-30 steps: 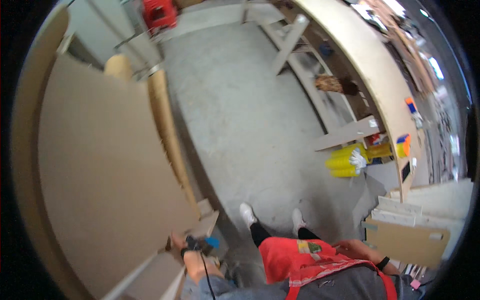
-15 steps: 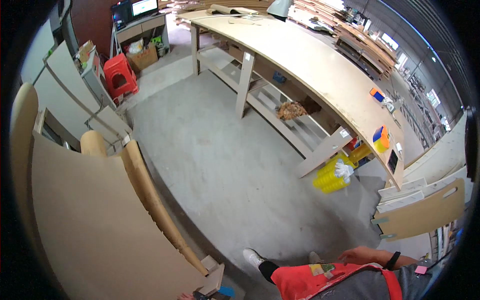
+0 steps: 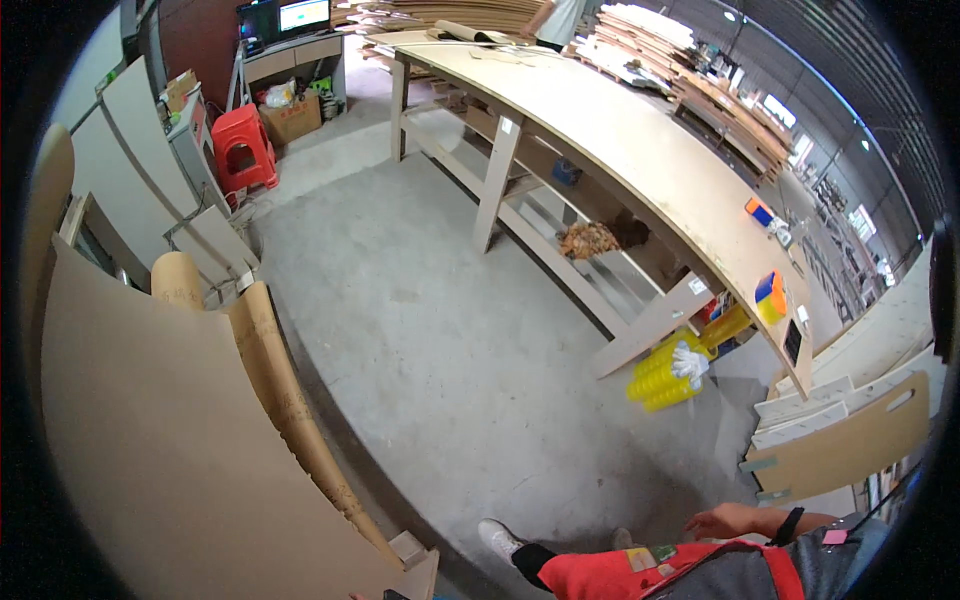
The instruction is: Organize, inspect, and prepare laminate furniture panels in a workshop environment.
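Left hand shows only as a sliver of skin at the bottom edge, beside the near end of a broad, flat, light-brown sheet. Whether its fingers are apart, together or clamped on something, I cannot tell. The sheet lies ahead and to the left of that hand, its long axis running away toward the upper left. A long brown roll with a ragged edge follows the sheet's right side, its near end close to small pale wooden pieces.

The bare right hand, wearing a black wristband, hangs well apart from the sheet, across the red apron. Its fingers are loosely curled and apart, with nothing visible between them. The left hand is plainly the nearer one to the sheet. On the right hand's other side leans a brown board with a slotted handhole; the long pale wooden counter stands farther ahead.

A dark object next to the left hand is cut off, so its kind is unclear. The sheet's near edge also runs out of view, and fisheye bending blurs its true outline.
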{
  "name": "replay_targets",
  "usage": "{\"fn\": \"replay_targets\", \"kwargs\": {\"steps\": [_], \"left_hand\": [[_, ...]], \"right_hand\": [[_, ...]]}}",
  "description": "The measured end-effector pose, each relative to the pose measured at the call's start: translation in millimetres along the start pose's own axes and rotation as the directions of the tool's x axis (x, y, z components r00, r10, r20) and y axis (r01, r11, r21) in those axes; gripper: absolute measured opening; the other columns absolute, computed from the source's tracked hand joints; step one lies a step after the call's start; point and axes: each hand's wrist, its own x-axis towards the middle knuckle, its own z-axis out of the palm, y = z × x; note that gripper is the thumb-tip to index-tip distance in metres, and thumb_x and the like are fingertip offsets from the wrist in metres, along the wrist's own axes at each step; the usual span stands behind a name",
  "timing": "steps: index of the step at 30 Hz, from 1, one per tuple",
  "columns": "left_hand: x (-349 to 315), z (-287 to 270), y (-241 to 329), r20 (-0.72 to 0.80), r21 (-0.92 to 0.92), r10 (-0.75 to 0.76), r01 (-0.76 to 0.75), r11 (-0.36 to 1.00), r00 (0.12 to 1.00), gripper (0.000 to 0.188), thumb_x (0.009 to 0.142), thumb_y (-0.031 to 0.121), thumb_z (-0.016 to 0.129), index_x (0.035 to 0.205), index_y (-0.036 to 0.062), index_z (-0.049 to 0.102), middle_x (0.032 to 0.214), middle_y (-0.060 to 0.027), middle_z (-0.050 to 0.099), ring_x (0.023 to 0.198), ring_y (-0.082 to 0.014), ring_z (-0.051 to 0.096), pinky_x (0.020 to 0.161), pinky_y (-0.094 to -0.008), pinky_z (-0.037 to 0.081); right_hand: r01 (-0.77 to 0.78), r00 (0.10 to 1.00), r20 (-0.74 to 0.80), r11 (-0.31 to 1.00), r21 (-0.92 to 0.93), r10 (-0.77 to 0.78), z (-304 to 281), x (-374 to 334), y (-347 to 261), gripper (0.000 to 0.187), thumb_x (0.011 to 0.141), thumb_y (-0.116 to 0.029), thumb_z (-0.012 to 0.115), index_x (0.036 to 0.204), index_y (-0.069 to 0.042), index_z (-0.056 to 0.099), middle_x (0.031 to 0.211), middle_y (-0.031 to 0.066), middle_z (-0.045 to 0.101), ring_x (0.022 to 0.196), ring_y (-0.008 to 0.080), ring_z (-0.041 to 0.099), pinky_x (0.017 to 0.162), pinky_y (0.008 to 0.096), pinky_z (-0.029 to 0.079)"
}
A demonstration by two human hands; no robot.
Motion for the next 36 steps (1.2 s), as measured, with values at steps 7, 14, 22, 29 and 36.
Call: {"fn": "replay_targets", "kwargs": {"steps": [7,14,22,29,36], "left_hand": [[-37.8,77.5,10.6,0.185,-0.515,0.337,-0.201,0.833,0.923,0.033,0.092,0.022,0.045,0.117,0.0005,0.052,0.109,-0.0127,0.057,0.098,-0.0246,0.054,0.089,-0.0367,0.044],[-302.4,69.1,229.5,0.560,-0.734,0.324,0.275,0.621,0.762,0.043,0.098,0.036,0.036,0.109,-0.0018,0.053,0.098,-0.0121,0.061,0.089,-0.0186,0.056,0.082,-0.0330,0.044],[-401.3,30.7,236.7,0.852,-0.522,0.435,0.426,0.739,0.290,0.040,0.097,0.038,0.039,0.101,0.0012,0.053,0.099,-0.0180,0.061,0.087,-0.0257,0.062,0.080,-0.0373,0.050],[-527.2,-40.4,376.1,0.443,-0.525,0.691,-0.460,0.716,0.571,0.053,0.095,0.048,0.035,0.104,-0.0022,0.050,0.089,-0.0171,0.060,0.071,-0.0254,0.064,0.059,-0.0338,0.054],[-499.1,14.2,404.9,0.400,0.061,0.618,-0.692,0.719,0.677,0.027,0.079,0.024,0.064,0.083,-0.0029,0.063,0.077,-0.0093,0.062,0.067,-0.0156,0.060,0.057,-0.0338,0.047]], "right_hand": [[0.232,0.973,0.015,0.972,-0.044,-0.232,-1.1,27.6,-34.0,0.043,0.092,-0.038,0.048,0.125,-0.010,0.049,0.114,0.0170,0.058,0.103,0.0349,0.056,0.088,0.0398,0.045],[0.229,0.973,-0.195,0.606,0.762,-0.122,-71.6,51.1,-146.3,0.111,0.075,-0.060,0.064,0.142,0.002,0.002,0.140,0.0242,0.029,0.129,0.0328,0.033,0.098,0.0544,0.036],[0.522,0.853,-0.362,0.645,0.558,-0.376,-81.3,-22.4,-103.2,0.046,0.091,-0.033,0.053,0.126,-0.006,0.044,0.088,0.0101,0.065,0.072,0.0228,0.064,0.063,0.0394,0.052],[0.752,0.419,-0.672,0.648,-0.120,-0.611,-80.9,-93.4,-75.4,0.038,0.094,-0.025,0.034,0.130,-0.013,0.039,0.076,0.0191,0.064,0.071,0.0366,0.063,0.060,0.0458,0.050],[0.777,0.341,-0.526,0.549,-0.309,-0.779,-53.5,-116.8,-16.1,0.058,0.089,-0.014,0.036,0.144,-0.019,0.018,0.084,0.0274,0.061,0.071,0.0381,0.063,0.064,0.0474,0.051]]}}
